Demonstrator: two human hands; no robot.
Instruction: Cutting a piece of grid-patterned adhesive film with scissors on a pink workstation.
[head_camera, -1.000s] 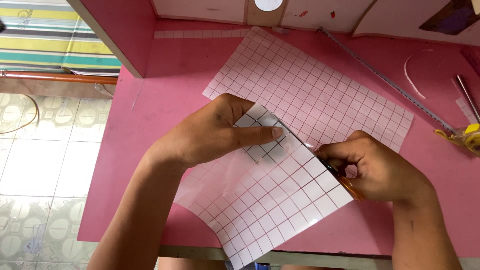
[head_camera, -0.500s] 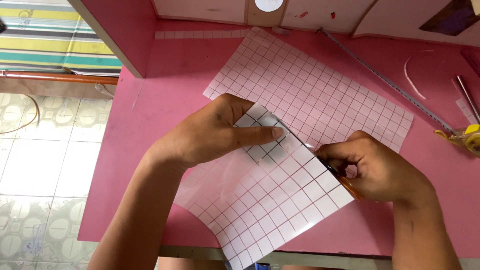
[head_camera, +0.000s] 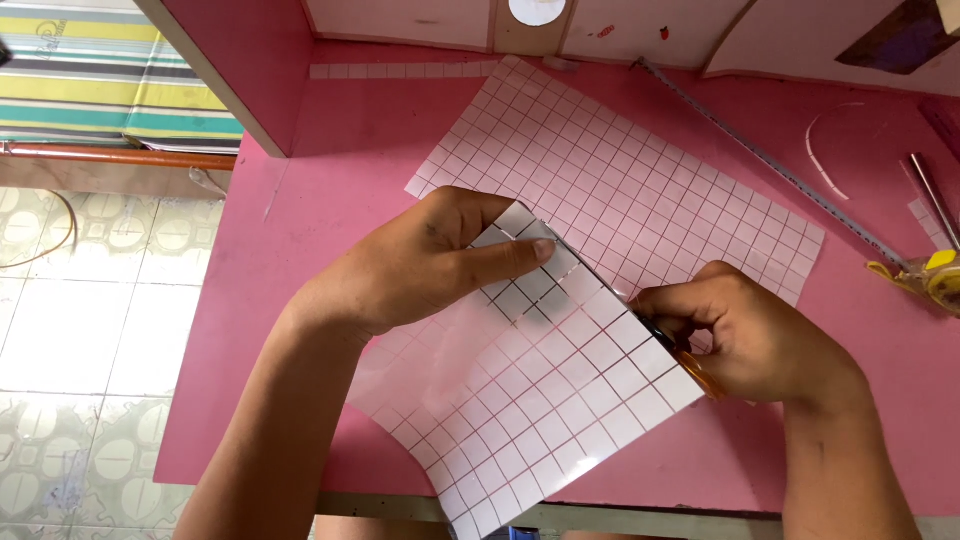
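Grid sheet (head_camera: 560, 400) folded over on the pink table (head_camera: 350, 200).
Its fold edge runs diagonally up-left from your right hand (head_camera: 750, 335), fingers closed on an orange-handled tool (head_camera: 695, 368); your left hand (head_camera: 430, 260) presses the flap flat, forefinger extended along the fold.

Counted around the pink table (head_camera: 380, 180): two hands, left hand (head_camera: 420, 265) and right hand (head_camera: 745, 335), both on it; two gridded sheets, folded sheet (head_camera: 540, 400) at its near edge, flat sheet (head_camera: 640, 190) behind; one tape measure (head_camera: 935, 275) at its right edge.
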